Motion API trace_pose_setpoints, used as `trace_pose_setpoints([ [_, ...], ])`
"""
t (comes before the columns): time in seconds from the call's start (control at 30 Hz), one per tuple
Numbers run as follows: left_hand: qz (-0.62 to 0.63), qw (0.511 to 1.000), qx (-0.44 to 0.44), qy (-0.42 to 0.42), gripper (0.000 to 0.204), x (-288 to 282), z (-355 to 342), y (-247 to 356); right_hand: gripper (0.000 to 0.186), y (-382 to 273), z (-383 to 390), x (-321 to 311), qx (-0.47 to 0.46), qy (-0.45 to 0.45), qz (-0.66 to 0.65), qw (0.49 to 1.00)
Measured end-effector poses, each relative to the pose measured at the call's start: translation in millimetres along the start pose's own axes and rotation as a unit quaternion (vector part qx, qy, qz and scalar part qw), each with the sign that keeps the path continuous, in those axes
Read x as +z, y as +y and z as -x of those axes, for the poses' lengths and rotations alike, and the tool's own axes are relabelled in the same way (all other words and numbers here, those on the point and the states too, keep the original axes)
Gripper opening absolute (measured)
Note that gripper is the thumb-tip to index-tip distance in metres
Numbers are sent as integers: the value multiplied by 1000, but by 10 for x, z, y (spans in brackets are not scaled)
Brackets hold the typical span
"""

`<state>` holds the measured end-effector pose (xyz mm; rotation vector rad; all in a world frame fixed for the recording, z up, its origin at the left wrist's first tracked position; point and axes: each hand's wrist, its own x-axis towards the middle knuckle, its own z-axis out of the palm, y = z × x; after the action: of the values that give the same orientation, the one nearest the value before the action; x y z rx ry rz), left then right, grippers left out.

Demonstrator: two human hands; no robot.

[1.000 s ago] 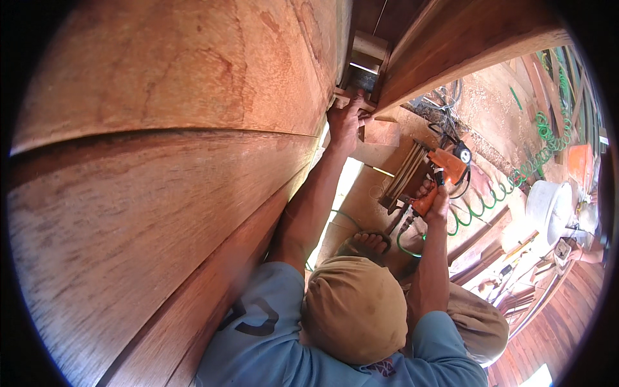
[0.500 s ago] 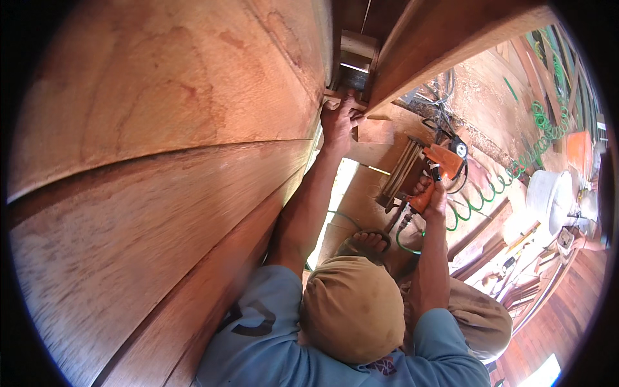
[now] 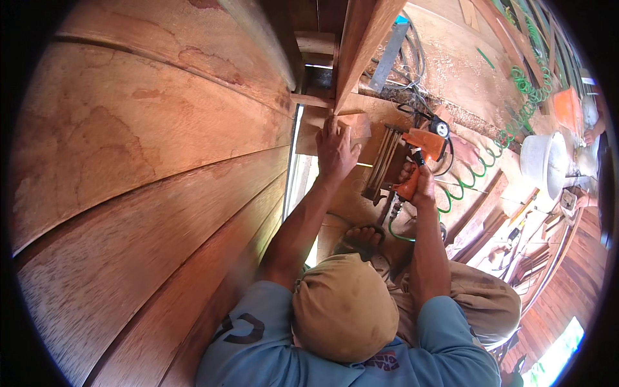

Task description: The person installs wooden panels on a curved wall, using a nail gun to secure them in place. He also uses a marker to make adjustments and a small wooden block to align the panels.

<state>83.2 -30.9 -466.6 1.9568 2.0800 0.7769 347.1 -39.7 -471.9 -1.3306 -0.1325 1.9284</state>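
Note:
My left hand has its fingers apart and slightly bent, just below a small wooden crosspiece in the narrow gap between a plank wall and an upright beam. Its fingertips are beside a wooden block; whether they touch it is unclear. My right hand grips an orange nail gun with a black-and-white round part and a rack-like magazine. A coiled green hose runs beside it. A sandalled foot is below, behind a tan-capped head.
Cables and a grey metal strip lie on the sawdust-strewn boards ahead. At the right are a white tub, an orange container, loose timber strips and another person's hands at the edge.
My left hand has come back from the crosspiece, down toward me, with fingers now below it. The whole view has shifted, so most things sit further left. My right hand still grips the nail gun.

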Motion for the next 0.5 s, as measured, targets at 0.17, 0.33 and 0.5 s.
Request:
trace_pose_setpoints([
  [0.17, 16, 997, -13, -81, 67, 19, -78, 32, 19, 13, -23, -55, -8, -16, -4, 1000],
  [0.33, 11, 994, -32, -107, 69, 5, -139, 50, 19, 37, -100, -157, -8, -21, -23, 999],
  [0.5, 383, 898, -197, -91, 60, -154, 178, -21, 19, 43, -110, -179, -8, -11, -26, 1000],
])
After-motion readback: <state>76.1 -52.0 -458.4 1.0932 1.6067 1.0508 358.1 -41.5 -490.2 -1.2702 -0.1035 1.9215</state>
